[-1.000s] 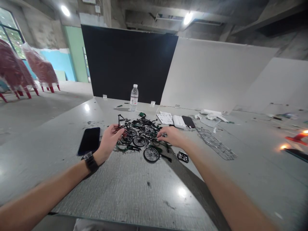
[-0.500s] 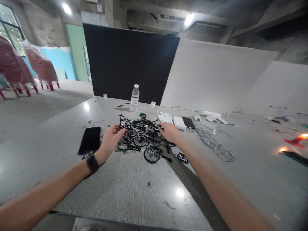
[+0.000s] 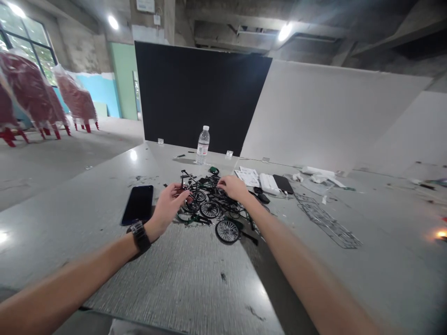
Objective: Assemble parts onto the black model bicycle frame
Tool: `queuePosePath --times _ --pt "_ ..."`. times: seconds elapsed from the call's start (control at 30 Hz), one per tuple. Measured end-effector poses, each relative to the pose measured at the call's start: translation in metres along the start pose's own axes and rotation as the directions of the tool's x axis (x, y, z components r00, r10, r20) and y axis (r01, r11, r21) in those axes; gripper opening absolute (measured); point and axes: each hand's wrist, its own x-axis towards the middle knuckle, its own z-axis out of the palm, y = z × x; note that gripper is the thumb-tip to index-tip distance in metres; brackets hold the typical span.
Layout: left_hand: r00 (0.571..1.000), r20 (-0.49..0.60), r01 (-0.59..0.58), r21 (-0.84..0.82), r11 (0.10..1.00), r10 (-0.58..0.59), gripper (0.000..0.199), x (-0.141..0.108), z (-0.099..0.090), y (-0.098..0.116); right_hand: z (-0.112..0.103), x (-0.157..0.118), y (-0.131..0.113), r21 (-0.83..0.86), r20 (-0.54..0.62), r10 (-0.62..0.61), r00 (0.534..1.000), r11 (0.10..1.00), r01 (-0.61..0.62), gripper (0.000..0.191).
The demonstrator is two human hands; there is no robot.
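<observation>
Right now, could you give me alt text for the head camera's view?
A person's left hand holds a small black bicycle frame while the right hand is over a jumble of wheels and dark parts on a grey table. A phone lies beside the left hand; a bottle stands farther back before a black panel.

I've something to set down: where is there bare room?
Mostly bare: the grey tabletop left of the flat black phone, and, bar dark scraps, between the black spoked wheel and the near edge. Crowded: the heap of black bicycle parts.
</observation>
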Motion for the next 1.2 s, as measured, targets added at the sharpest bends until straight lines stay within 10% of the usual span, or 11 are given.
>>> queuePosePath --times 0.67,1.2 --pt "0.999 0.034 -0.010 0.030 0.999 0.009 0.032 0.000 -0.001 -0.001 -0.019 -0.049 -0.004 0.567 -0.219 -0.146 0.965 0.786 0.248 0.029" --pt "1.000 0.018 0.023 0.014 1.000 -0.023 0.034 -0.001 0.001 0.001 -0.021 -0.049 0.036 0.347 -0.194 -0.018 0.981 0.934 0.086 0.036"
